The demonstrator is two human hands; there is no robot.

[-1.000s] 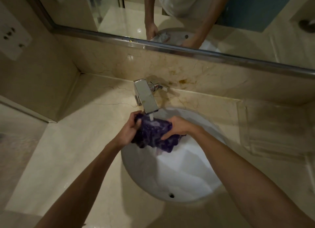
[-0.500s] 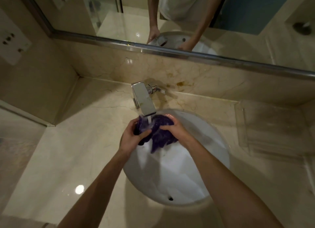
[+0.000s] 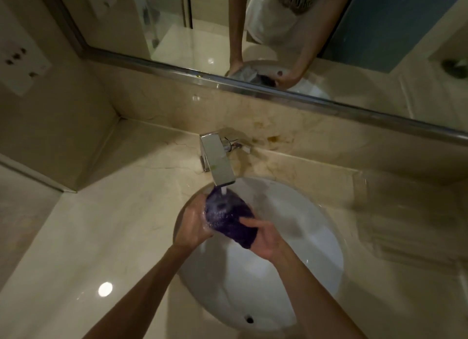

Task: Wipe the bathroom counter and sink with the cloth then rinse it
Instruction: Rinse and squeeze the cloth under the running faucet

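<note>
A wet purple cloth (image 3: 229,219) is bunched into a ball over the white oval sink (image 3: 316,237). Water runs from the square chrome faucet (image 3: 216,160) straight onto the cloth's top. My left hand (image 3: 193,224) grips the cloth from the left side. My right hand (image 3: 268,237) grips its lower right end. Both hands hold it above the basin, just under the spout. The beige marble counter (image 3: 101,237) surrounds the sink.
A mirror (image 3: 228,29) with a chrome lower rail runs along the back wall and reflects a person's arms. A clear tray (image 3: 405,227) lies on the counter right of the sink. A switch plate (image 3: 20,65) is on the left wall.
The cloth has gone from spread between my hands to a tight ball under the stream. My right hand slid down to the cloth's lower right end.
</note>
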